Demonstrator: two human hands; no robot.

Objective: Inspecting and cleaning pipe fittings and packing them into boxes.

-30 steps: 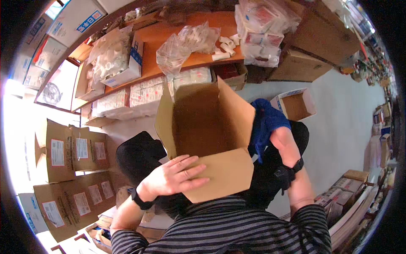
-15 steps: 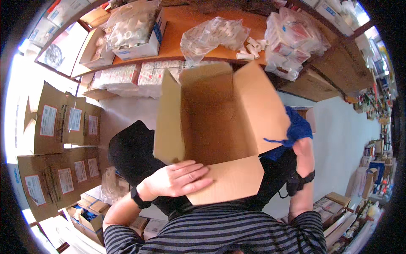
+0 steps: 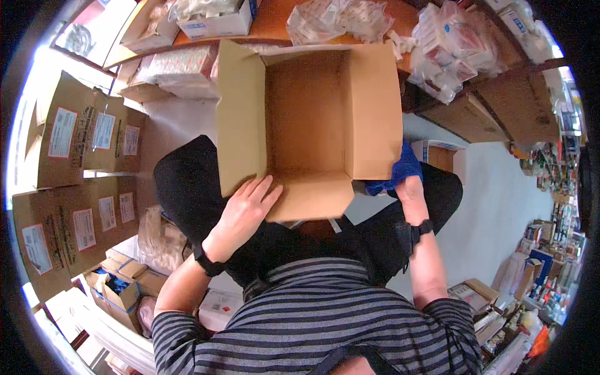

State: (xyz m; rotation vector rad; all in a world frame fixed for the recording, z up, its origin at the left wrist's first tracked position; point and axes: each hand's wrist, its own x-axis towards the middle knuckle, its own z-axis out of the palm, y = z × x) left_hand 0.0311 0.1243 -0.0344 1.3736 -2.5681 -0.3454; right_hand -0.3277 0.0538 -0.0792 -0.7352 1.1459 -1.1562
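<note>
An open cardboard box (image 3: 306,112) is tilted toward me above my lap, its flaps spread and its inside bare. My left hand (image 3: 250,203) grips the box at its near left corner, fingers laid over the near flap (image 3: 315,199); the thumb is hidden. On the other side, my right hand (image 3: 410,190) is closed on a bunched blue cloth (image 3: 406,167), which sits against the box's right side, partly behind the right flap (image 3: 377,112).
Ahead, a wooden shelf (image 3: 272,28) carries plastic bags of white parts (image 3: 337,22). Labelled cartons (image 3: 94,131) are stacked at left. A small open box (image 3: 440,156) stands on the floor to the right. Crowded goods (image 3: 544,262) line the far right.
The box has turned more squarely toward me and shifted up and left in view. My left hand has moved with its near flap; my right hand and the cloth have come lower and closer in.
</note>
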